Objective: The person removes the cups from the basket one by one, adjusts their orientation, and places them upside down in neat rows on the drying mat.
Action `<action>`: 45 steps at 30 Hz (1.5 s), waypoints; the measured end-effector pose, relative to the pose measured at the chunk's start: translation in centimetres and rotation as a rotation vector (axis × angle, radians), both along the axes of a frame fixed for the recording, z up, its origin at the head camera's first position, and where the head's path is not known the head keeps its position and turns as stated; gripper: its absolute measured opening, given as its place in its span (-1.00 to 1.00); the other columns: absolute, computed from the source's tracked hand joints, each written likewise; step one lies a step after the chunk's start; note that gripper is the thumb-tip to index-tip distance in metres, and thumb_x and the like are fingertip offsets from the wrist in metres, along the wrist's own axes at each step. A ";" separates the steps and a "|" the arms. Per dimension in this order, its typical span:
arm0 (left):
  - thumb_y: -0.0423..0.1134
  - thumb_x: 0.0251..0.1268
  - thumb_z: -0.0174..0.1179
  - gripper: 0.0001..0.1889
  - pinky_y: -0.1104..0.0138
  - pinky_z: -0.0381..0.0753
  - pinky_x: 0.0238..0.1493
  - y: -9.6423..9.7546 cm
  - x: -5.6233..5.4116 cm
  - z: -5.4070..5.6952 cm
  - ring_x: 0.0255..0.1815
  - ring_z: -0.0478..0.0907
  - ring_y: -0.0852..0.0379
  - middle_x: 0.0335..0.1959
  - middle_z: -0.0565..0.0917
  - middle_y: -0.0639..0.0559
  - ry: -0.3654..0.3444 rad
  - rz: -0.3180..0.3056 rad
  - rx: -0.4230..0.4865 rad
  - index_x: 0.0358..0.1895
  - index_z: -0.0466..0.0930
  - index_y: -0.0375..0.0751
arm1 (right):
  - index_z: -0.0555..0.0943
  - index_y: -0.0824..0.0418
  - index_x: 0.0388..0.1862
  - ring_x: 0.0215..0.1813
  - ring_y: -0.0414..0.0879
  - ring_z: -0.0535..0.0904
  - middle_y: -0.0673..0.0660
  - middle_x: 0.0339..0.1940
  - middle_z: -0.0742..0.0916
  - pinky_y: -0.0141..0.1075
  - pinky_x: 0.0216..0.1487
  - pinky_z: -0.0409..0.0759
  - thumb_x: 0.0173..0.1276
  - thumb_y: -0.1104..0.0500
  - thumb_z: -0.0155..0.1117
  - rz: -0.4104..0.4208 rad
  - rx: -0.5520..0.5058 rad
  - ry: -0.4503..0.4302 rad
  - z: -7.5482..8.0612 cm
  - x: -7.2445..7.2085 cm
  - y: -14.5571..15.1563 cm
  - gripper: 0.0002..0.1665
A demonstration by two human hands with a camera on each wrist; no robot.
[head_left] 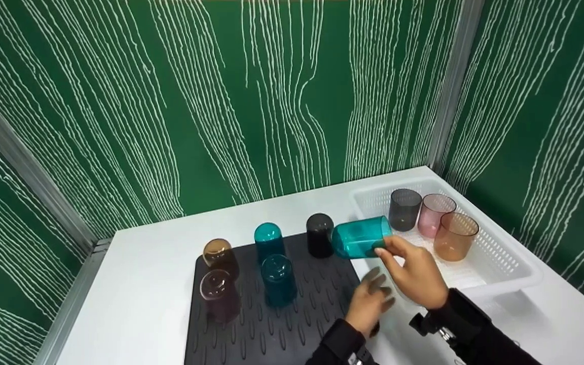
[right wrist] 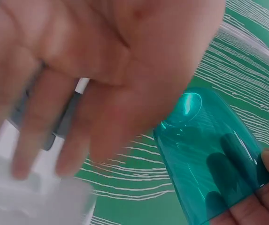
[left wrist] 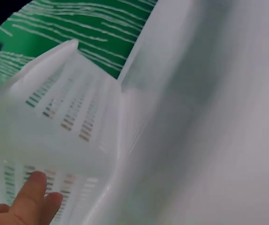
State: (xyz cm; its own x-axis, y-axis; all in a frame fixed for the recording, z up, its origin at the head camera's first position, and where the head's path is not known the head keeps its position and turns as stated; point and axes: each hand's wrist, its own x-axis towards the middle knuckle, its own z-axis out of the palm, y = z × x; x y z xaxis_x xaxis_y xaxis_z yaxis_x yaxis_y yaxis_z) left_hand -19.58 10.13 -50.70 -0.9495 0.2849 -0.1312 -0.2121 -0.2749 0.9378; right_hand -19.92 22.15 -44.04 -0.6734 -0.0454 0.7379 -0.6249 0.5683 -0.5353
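My right hand (head_left: 416, 271) pinches a clear teal cup (head_left: 360, 237) near its rim, with thumb and fingers. The cup lies tilted on its side in the air, its base pointing left, between the basket and the black mat. Below it, my left hand (head_left: 370, 301) hovers with fingers extended, slightly blurred, holding nothing. In the right wrist view, the left hand's palm (right wrist: 101, 61) fills the upper left, apart from the teal cup (right wrist: 209, 150). In the left wrist view, its fingertips (left wrist: 33, 192) appear before the white basket (left wrist: 54, 145).
A black ridged mat (head_left: 317, 309) carries upturned cups: amber (head_left: 219, 256), purple (head_left: 219, 296), two teal ones (head_left: 269, 238) and a dark one (head_left: 319, 235). Inside the perforated white basket (head_left: 520, 274) stand grey (head_left: 405, 210), pink (head_left: 431, 223) and orange (head_left: 455, 238) cups. Green walls enclose the white table (head_left: 124, 294).
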 end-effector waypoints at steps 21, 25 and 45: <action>0.31 0.80 -0.13 -0.11 -0.22 0.72 0.41 -6.9 -2.1 1.7 0.34 0.60 -0.17 0.51 0.46 -0.45 0.089 0.204 0.115 0.75 0.10 -0.39 | 0.71 0.36 -0.15 0.01 -0.51 0.76 0.30 -0.25 0.90 -0.75 0.03 0.56 0.32 0.63 0.44 0.146 -0.101 -0.026 -5.6 1.8 -2.8 -0.75; 0.29 0.70 0.18 -0.16 0.11 0.78 0.16 -7.6 -3.8 0.1 0.20 0.65 -0.07 0.46 0.57 -0.40 0.190 0.288 0.007 0.66 0.38 -0.33 | 0.63 0.35 -0.17 0.10 -0.49 0.74 0.34 -0.20 0.88 -0.72 0.03 0.57 0.40 0.61 0.39 0.244 -0.092 -0.061 -6.5 1.9 -3.1 -0.77; 0.20 0.59 0.37 -0.55 -0.02 0.70 0.43 -9.9 -8.3 1.7 0.35 0.71 -0.02 0.29 0.73 0.02 0.556 0.304 -0.757 0.32 0.74 0.07 | 0.77 0.20 -0.03 -0.05 -0.03 0.86 0.16 -0.08 0.90 -0.10 -0.03 0.81 0.64 0.19 0.42 0.204 0.334 -0.327 -6.7 1.7 -1.9 -0.91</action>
